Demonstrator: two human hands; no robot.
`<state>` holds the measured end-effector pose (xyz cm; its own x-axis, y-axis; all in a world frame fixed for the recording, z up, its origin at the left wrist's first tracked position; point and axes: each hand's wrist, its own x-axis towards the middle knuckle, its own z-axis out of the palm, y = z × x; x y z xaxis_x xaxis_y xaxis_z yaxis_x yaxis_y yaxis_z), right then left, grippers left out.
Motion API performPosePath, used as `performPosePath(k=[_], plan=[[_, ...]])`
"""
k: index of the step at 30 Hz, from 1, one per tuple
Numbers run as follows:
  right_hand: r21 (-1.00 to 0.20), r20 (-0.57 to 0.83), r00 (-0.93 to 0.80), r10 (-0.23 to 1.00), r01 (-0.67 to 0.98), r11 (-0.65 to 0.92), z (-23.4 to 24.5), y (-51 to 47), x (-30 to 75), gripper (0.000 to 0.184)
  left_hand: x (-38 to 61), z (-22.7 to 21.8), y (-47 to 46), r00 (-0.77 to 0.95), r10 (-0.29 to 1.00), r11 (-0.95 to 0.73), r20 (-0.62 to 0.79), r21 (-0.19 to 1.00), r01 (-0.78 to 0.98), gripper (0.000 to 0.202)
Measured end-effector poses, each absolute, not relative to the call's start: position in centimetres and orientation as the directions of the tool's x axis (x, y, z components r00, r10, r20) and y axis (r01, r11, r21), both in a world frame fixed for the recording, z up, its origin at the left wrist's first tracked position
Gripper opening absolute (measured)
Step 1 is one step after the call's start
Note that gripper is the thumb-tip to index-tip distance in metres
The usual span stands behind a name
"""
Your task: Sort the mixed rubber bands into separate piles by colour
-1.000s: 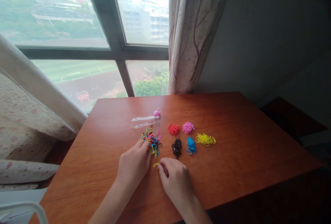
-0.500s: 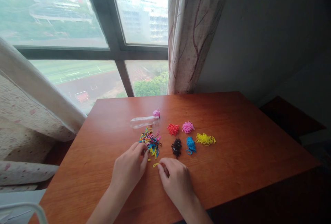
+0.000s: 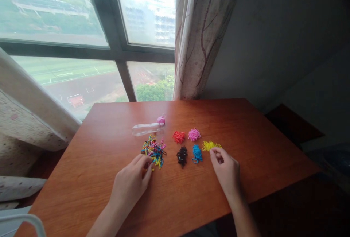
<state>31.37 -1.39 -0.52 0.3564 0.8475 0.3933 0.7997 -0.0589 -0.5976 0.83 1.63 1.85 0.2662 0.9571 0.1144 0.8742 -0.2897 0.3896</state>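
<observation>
My left hand [image 3: 132, 180] rests at the near edge of a mixed pile of small coloured rubber bands [image 3: 154, 152]. Its fingers are curled, thumb and fingertips close together; what lies between them is hidden. My right hand [image 3: 226, 169] is at the near side of the yellow rubber band pile [image 3: 210, 146], thumb and forefinger pinched. A yellow rubber band seems to be in that pinch, hard to tell from the pile behind. Between the hands lie a black pile [image 3: 182, 156] and a blue pile [image 3: 197, 153], with a red pile [image 3: 179, 137] and a pink pile [image 3: 194, 134] beyond.
A clear plastic bottle [image 3: 144, 129] lies on its side behind the mixed pile, a pink piece [image 3: 161, 119] at its right end. Everything sits on a brown wooden table [image 3: 169, 200]. A window [image 3: 147, 80] and curtains [image 3: 195, 47] stand behind the table.
My right hand has moved right, from beside the mixed pile to the yellow pile, carrying a yellow rubber band. My left hand stays by the mixed pile. The view has shifted slightly.
</observation>
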Motion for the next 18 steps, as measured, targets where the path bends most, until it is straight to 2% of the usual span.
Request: performPosePath(k=[5, 13, 18], plan=[[-0.545, 0.391, 0.405, 0.826, 0.826, -0.146, -1.0, -0.4, 34.4, 0.040, 0.7, 1.4, 1.7, 0.274, 0.954, -0.300, 0.124, 0.393, 0.869, 0.019], [-0.496, 0.329, 0.517, 0.790, 0.807, -0.322, -1.1, -0.4, 35.3, 0.033, 0.8, 1.5, 1.7, 0.290, 0.946, -0.324, 0.146, 0.377, 0.868, 0.017], [-0.468, 0.286, 0.502, 0.817, 0.817, -0.338, -1.2, -0.7, 35.4, 0.030, 1.0, 1.7, 1.6, 0.309, 0.935, -0.352, 0.172, 0.354, 0.866, 0.016]])
